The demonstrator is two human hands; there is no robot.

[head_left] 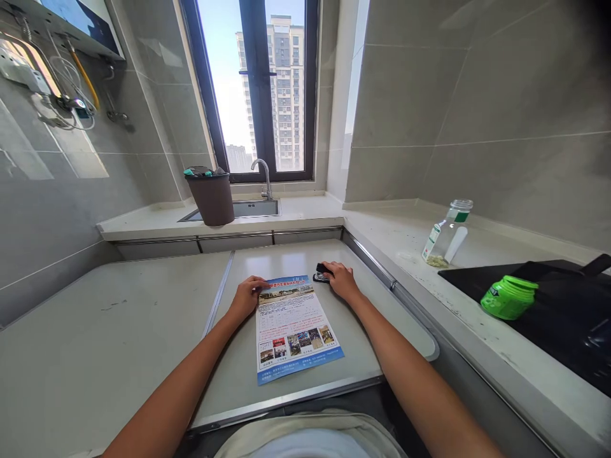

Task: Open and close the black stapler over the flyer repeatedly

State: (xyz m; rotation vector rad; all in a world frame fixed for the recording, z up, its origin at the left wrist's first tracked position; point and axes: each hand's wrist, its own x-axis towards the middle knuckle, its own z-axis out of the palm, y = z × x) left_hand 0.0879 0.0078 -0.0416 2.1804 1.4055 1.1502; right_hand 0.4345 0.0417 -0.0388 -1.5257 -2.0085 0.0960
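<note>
A printed flyer (291, 318) with blue borders and small photos lies flat on the white tabletop, slightly turned. At its upper left corner my left hand (249, 295) pinches the paper's edge between thumb and fingers. To the right of the flyer's top edge, my right hand (340, 278) is closed around a small black stapler (321, 273). The stapler rests on the table, its front end close to the paper's upper right corner. Part of the stapler is hidden under my fingers.
A brown bin (210, 198) stands at the sink (255, 208) below the window, near the faucet (263, 175). On the right counter are a clear glass jar (446, 235), a green jar (510, 298) on its side and a black bag (563, 280).
</note>
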